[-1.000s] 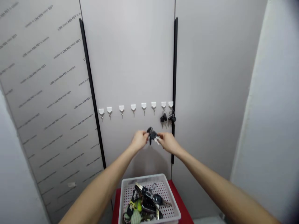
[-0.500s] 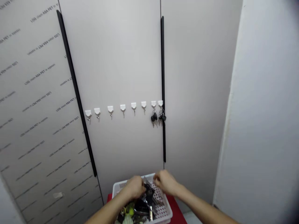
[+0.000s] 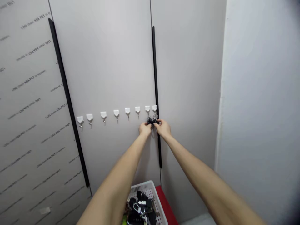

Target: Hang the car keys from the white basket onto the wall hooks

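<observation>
Both my hands are raised to the two rightmost white hooks on the cabinet door. My left hand (image 3: 145,129) pinches the black-headed keys (image 3: 150,120) under the second hook from the right (image 3: 147,108). Close beside it, my right hand (image 3: 163,127) has its thumb and fingers closed on another bunch of black-headed keys (image 3: 155,120) below the end hook (image 3: 154,108). Metal rings show above the fingertips. My fingers partly cover both bunches, and I cannot tell whether the rings sit on the hooks.
Several bare white hooks (image 3: 103,115) run leftward along the door. Long black handles (image 3: 67,100) edge the door panels. Below, a white plastic basket (image 3: 157,197) of keys and key fobs (image 3: 141,203) stands on a red surface (image 3: 167,207). A pale wall (image 3: 253,109) rises at right.
Both hands have left the basket and moved up to the keys at the right-hand hooks, closing on them. The view has shifted slightly, so the hooks appear further left and lower.
</observation>
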The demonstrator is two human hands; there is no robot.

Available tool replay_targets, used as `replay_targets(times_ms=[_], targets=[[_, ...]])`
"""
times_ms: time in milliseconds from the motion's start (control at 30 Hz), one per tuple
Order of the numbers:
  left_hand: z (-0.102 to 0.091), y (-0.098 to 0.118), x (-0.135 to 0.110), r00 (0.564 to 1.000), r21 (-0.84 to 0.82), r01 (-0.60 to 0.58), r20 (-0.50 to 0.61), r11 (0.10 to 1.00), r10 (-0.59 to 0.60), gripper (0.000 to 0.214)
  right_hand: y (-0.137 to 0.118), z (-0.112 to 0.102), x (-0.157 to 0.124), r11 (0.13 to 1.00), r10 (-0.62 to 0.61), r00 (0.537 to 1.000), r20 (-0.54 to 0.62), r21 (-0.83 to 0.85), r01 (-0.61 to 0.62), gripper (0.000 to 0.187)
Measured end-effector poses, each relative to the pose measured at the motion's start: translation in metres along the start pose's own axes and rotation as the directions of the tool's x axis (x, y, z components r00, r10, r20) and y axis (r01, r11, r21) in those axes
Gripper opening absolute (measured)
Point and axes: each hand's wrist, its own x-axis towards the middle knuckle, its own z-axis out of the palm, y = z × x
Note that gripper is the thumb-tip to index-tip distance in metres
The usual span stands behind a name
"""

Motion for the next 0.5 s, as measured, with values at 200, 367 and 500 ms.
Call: replay_targets(times_ms=[200, 367, 500], targets=[[-0.008, 0.017, -0.002, 1.000, -0.069, -0.029, -0.003, 0.997, 0.029, 0.018, -0.012, -0.013, 0.004, 0.998, -0.063, 0.993, -0.097, -0.002, 0.063, 0.016], [-0.028, 0.052, 0.010, 0.996, -0.107, -0.092, -0.028, 0.990, 0.089, 0.020, -0.027, -0.027, 0.025, 0.990, -0.082, 0.983, -0.167, 0.103, 0.100, 0.021], [-0.041, 0.074, 0.021, 0.984, -0.051, -0.173, -0.039, 0.984, 0.171, 0.019, -0.047, -0.037, 0.043, 0.962, -0.115, 0.980, -0.163, 0.227, 0.150, 0.022]])
